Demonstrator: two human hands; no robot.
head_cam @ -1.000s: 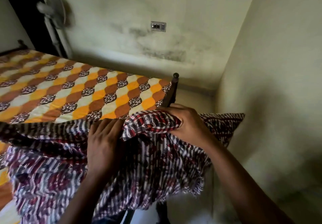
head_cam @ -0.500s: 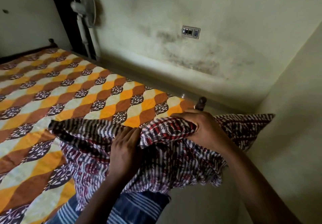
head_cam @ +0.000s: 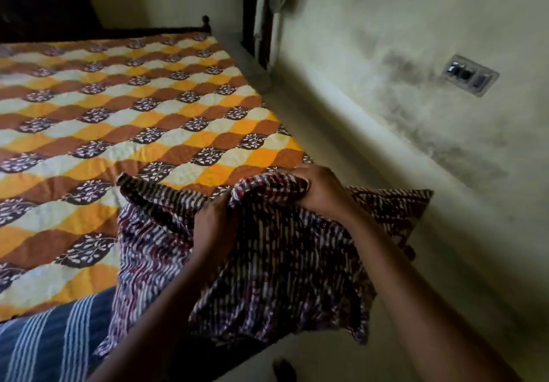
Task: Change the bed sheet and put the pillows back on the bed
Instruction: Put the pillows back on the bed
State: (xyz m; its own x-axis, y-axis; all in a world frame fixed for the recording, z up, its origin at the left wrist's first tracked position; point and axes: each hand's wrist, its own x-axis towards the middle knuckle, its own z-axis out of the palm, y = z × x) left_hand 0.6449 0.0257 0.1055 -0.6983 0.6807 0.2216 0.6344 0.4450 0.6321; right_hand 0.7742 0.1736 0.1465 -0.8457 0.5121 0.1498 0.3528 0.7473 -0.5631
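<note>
A maroon and white striped cloth (head_cam: 285,265) hangs bunched over the near right corner of the bed. My right hand (head_cam: 319,190) grips a gathered fold of it at the top. My left hand (head_cam: 215,221) lies on the cloth just to the left, its fingertips tucked under the fold, so how they lie is hidden. The bed carries an orange, brown and cream patterned sheet (head_cam: 124,120), spread flat. A patterned pillow (head_cam: 392,212) in similar maroon fabric sticks out to the right behind my right wrist.
A dark wooden headboard (head_cam: 118,29) runs along the bed's far end. A standing fan (head_cam: 267,10) is by the far wall corner. A switch plate (head_cam: 471,75) sits on the stained wall at right. Blue striped fabric (head_cam: 50,343) shows at bottom left.
The view has swung left and down, showing more of the bed. The striped cloth has gathered toward the bed's near right corner. Both hands keep their places on it.
</note>
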